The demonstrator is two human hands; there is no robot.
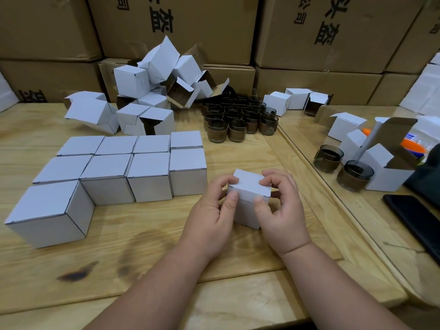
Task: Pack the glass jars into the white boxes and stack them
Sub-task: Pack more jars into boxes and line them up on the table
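Two hands, left hand [212, 209] and right hand [279, 206], clamped on upright closed white box [250, 186], corner toward the camera

White box [250, 198] closed; contents not visible. Its lower left side hidden behind left hand [210, 220]. Black flat object [416, 222] at table's right edge cut off by frame. Orange item [412, 145] behind open boxes: unidentifiable.

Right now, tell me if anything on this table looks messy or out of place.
The closed boxes at left sit in neat rows, but behind them the empty boxes lie in a tumbled heap, tilted with flaps open. The jars stand upright. Both hands hold one closed box; nothing looks spilled or broken.
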